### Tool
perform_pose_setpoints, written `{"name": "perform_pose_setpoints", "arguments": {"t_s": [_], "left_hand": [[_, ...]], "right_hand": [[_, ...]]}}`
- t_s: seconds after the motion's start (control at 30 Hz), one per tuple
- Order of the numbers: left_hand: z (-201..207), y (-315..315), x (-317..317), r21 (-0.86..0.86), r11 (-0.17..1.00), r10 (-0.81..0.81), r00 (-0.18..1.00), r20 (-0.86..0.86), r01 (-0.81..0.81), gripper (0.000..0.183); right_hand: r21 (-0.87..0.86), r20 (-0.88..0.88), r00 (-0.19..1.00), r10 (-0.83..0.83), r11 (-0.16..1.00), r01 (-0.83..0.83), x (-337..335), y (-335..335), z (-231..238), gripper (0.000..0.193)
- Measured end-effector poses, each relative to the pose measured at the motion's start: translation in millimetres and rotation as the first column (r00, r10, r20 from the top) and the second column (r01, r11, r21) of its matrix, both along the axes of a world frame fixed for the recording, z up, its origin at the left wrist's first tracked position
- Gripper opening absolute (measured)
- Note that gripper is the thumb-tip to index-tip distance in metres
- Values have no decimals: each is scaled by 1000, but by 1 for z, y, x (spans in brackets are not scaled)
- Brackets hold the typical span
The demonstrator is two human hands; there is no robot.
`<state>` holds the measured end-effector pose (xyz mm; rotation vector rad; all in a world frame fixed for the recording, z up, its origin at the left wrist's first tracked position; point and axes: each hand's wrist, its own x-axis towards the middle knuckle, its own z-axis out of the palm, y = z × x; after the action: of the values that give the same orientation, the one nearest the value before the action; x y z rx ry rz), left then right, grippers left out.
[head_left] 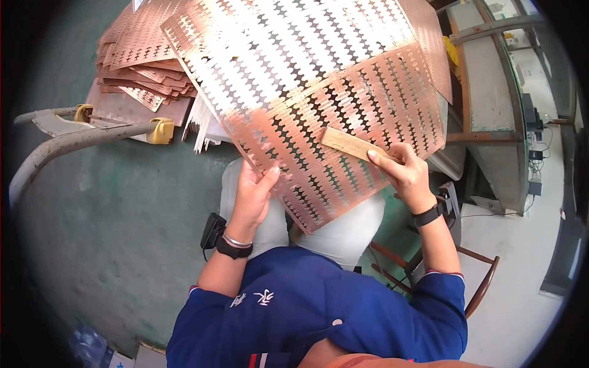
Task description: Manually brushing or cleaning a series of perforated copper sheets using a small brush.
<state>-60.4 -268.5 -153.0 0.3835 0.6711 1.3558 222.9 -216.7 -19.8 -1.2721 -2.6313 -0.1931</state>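
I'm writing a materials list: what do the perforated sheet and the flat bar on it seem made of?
Perforated sheet: probably copper or copper-coated metal, shiny, judging by its reddish tone and bright glare.
Flat bar: likely wood, apparently unpainted, given its tan colour; the finish is hard to confirm.

Free room left of the copper sheet (pixel 300 141), curved metal bar (pixel 92 135) beyond.

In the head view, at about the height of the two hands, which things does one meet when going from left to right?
Curved metal handle, its yellow end cap, left hand, wooden strip, right hand, small black box.
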Motion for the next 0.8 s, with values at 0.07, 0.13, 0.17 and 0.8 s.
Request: {"name": "perform_pose_setpoints", "arguments": {"t_s": [0.07, 0.13, 0.17, 0.8], "left_hand": [[0, -1, -3, -13, 1000, -7, 1000, 0, 7, 49], [-1, -1, -2, -3, 1000, -7, 1000, 21, 8, 48], [-1, -1, -2, 10, 1000, -19, 999, 36, 19, 48], [3, 0, -6, 13, 1000, 9, 1000, -30, -9, 45]], "right_hand": [[-37, -45, 999, -31, 999, 29, 4, 3, -1, 41], [-41, 18, 996, -85, 995, 86, 13, -3, 11, 40], [-45, 21, 994, -105, 993, 106, 12, -6, 13, 40], [-24, -9, 990, -142, 990, 142, 23, -19, 6, 40]]}}
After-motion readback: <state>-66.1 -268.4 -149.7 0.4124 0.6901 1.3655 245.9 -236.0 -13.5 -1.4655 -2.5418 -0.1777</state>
